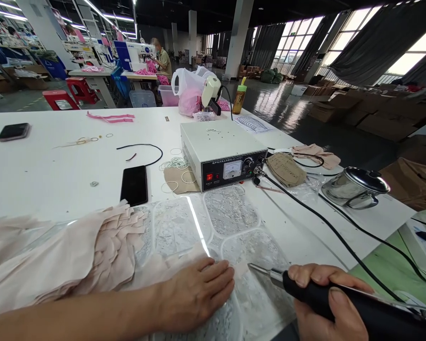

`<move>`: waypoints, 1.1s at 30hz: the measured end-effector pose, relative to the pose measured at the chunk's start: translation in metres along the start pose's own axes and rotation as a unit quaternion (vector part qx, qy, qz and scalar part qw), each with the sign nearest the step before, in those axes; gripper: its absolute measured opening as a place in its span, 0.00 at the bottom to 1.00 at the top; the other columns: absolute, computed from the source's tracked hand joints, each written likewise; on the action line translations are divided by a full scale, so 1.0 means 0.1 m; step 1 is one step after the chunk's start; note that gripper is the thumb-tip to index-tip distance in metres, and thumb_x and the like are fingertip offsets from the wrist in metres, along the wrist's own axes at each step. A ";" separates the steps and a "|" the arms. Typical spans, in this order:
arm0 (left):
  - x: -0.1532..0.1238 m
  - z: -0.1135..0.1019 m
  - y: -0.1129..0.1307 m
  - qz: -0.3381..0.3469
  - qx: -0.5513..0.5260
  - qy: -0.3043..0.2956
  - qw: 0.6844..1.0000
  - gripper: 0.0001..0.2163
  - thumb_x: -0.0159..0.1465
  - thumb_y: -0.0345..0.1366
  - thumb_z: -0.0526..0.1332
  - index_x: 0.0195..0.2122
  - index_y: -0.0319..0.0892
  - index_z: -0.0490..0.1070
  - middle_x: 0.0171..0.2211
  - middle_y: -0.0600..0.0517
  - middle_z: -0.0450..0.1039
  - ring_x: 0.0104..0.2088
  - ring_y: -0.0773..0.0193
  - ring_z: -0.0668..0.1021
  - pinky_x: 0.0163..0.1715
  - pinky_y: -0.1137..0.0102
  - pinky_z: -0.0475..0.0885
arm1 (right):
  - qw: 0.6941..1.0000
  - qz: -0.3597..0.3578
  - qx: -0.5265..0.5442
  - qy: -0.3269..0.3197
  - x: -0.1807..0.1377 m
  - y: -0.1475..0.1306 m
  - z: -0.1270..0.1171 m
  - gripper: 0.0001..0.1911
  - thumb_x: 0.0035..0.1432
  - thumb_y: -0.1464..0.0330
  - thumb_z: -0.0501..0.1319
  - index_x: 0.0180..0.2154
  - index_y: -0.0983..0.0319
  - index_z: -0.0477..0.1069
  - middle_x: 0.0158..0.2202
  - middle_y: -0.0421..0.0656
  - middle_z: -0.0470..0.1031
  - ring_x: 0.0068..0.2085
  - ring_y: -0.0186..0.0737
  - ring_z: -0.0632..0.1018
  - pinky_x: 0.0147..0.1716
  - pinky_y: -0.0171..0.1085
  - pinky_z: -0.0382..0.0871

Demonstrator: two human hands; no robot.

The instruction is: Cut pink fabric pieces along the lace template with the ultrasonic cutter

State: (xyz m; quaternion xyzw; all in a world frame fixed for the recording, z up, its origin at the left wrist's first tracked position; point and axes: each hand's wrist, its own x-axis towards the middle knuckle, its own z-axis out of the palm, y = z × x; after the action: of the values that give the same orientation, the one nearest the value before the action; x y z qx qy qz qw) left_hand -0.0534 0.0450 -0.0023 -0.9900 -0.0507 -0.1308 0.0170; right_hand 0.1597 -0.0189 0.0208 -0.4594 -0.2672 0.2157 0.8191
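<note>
My right hand (331,303) is wrapped around a black corded handpiece (307,290). Its pointed metal tip (256,269) is at the edge of a thin pale pink fabric piece (241,267). Whether the tip touches the cloth I cannot tell. My left hand (198,293) lies flat with its palm down, pressing the fabric onto a scratched clear plastic sheet (180,225). To the left, a stack of pale pink fabric pieces (116,246) lies in overlapping layers, partly behind my left forearm.
Behind the sheet stands a control box (220,147), its cable running right to the handpiece. A phone (133,185), elastic loops (175,163) and small scissors (83,141) lie left of it. A lidded metal cup (351,187) stands right. A person (163,59) sits at a sewing machine beyond.
</note>
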 end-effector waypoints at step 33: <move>-0.04 0.01 -0.02 -0.011 -0.027 -0.008 1.000 0.17 0.69 0.29 0.48 0.56 0.29 0.65 0.56 0.38 0.68 0.53 0.52 0.71 0.47 0.62 0.66 | 0.992 0.012 0.036 -0.122 -0.10 0.11 0.12 0.06 0.52 0.70 0.61 0.30 0.59 0.63 0.26 0.34 0.63 0.23 0.33 0.70 0.24 0.40 0.72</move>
State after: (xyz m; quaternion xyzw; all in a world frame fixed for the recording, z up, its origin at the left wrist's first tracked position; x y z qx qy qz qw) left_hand -0.0575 0.0461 -0.0042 -0.9904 -0.0579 -0.1247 -0.0111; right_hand 0.1427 -0.0119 0.0146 -0.4034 -0.3519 0.2898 0.7934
